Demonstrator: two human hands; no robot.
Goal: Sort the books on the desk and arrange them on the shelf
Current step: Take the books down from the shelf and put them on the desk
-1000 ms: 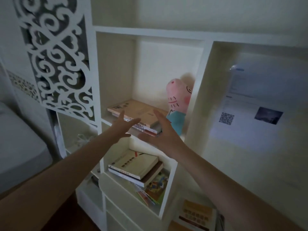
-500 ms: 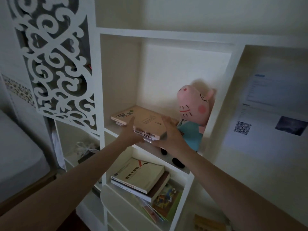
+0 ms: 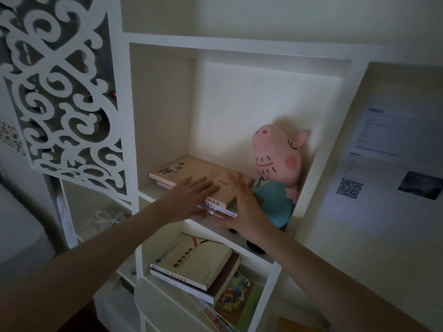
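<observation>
Standing at the far left, a white scrollwork panel borders the shelf, and just right of it the left hand lies flat, fingers straight, on the cover of the top book in a small stack of books that lies flat in the upper compartment. The right hand, equally flat with straight fingers, presses against the stack's near right corner, so neither hand grips anything. Right of that a pink plush pig leans in the compartment's back corner, just beside the books, and a printed sheet hangs on the wall beyond. These look like thin paperbacks: light, a little bendy, with smooth covers that probably slide over one another, since the lower ones jut out unevenly. Squaring them seems best done by pushing on edges and spines from both sides; lifting would call for clamping the whole stack top and bottom near the spines.
</observation>
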